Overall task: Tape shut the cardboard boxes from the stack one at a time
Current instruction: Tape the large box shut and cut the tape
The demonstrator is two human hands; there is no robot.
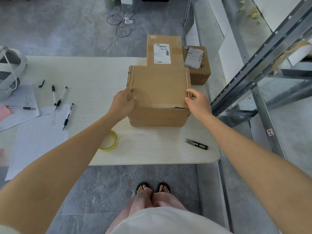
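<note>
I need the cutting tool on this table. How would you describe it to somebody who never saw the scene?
Look at the pale table, at its near right corner. There, in front of the nearest cardboard box, lie small thread snips. They are black with short pointed blades, unlike the slim pens far to the left.

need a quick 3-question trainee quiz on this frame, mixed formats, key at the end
1. True or false: the left hand and right hand hold the plain cardboard box by opposite sides.
2. The tape roll lies: A) on the box, B) on the table by the left forearm, C) on the floor.
3. Fill in: the thread snips lie on the person's ____ side of the table.
Key: 1 true; 2 B; 3 right.
</note>
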